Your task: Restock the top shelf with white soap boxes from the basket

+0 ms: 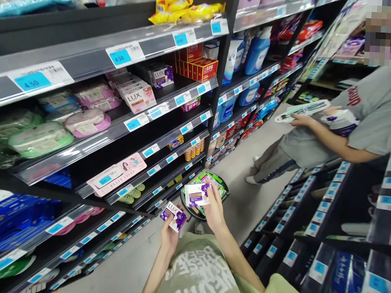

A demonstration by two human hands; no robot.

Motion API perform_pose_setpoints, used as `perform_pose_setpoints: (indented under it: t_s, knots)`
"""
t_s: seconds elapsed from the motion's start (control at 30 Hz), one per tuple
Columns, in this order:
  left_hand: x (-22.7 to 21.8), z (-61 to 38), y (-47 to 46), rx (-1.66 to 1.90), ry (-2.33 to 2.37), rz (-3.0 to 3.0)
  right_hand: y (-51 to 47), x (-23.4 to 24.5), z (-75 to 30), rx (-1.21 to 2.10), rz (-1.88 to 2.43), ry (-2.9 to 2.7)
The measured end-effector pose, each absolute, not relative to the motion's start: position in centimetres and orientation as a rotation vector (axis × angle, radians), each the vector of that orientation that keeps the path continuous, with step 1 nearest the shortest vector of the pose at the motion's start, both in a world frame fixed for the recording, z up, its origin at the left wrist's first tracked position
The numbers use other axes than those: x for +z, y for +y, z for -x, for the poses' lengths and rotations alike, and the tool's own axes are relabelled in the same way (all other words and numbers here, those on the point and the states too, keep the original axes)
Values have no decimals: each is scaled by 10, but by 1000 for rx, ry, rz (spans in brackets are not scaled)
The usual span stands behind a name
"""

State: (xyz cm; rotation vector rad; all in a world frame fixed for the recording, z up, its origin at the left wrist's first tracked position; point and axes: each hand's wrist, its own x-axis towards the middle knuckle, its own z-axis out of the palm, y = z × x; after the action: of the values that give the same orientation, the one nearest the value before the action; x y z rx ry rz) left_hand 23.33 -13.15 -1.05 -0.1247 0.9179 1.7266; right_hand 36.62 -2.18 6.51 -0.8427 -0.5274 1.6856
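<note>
My left hand (pixel 170 233) grips a white and purple LUX soap box (pixel 175 216) in front of my shirt. Slightly higher and to the right, my right hand (pixel 216 207) is closed around a second white and purple soap box (pixel 196 194). Below this second box is a dark shopping basket (pixel 226 185) with green packages (pixel 210 178) in it, partly covered by the box and my hand. On the shelf to the left stand pink LUX soap boxes (pixel 139 95) and purple LUX soap boxes (pixel 162 77).
Shelves (pixel 84 147) with price tags line my left side, holding soap dishes (pixel 88 121) and red-yellow boxes (pixel 202 69). Another person (pixel 341 115) stands in the aisle at right, holding packages. A lower shelf rack (pixel 330 206) borders the right side.
</note>
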Motion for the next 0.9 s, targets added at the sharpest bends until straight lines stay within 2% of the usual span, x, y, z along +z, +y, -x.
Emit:
perform_pose_setpoints:
  t_s: [0.1, 0.2, 0.33, 0.6, 0.7, 0.9]
  knots:
    - [-15, -240, -132, 1682, 920, 102, -23, 63, -374, 1946, 721, -246]
    - [-22, -247, -134, 1619, 929, 92, -24, 59, -383, 2203, 350, -36]
    - [-28, -250, -133, 1559, 911, 74, -24, 51, -390, 2211, -44, 162]
    - [-24, -250, -130, 1562, 911, 47, -19, 45, -393, 2217, -304, 215]
    - [-24, -251, -131, 1554, 913, 46, -20, 49, -394, 2173, -255, 64]
    - [-18, -253, -131, 1552, 947, 56, -23, 50, -397, 2104, 152, -83]
